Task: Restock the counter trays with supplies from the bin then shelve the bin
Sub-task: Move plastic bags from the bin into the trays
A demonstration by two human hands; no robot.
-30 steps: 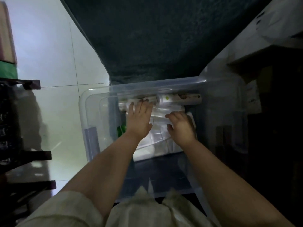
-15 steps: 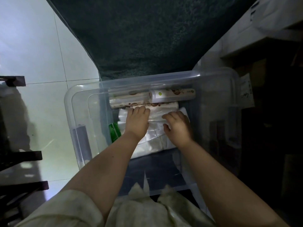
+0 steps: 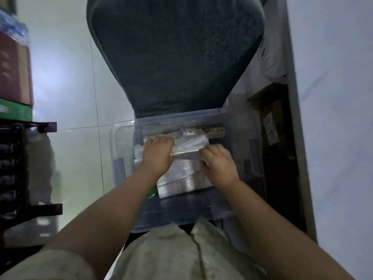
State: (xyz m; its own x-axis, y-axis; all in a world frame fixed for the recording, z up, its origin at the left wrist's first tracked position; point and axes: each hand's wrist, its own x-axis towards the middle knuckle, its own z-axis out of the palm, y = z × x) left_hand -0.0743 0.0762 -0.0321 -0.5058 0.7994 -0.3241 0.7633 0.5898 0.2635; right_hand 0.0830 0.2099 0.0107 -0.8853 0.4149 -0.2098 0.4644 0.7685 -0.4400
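A clear plastic bin (image 3: 123, 150) with rounded corners sits at the centre of the frame on pale glossy floor tiles (image 3: 70, 81), its far rim against a dark green, nubbly mat (image 3: 175, 57). Inside lie crinkled, glossy clear plastic bags (image 3: 181, 174) in a loose stack, and along the far wall printed paper-wrapped rolls (image 3: 203, 131). The left hand (image 3: 157, 156) has its fingers curled down over the left end of a silvery wrapped roll (image 3: 186, 154); the right hand (image 3: 219, 164) has its fingers bent around the right end, so both grip it just above the bags. A sliver of green packet (image 3: 152, 193) shows under the left forearm. Dark shelving (image 3: 12, 168) stands at the left edge.
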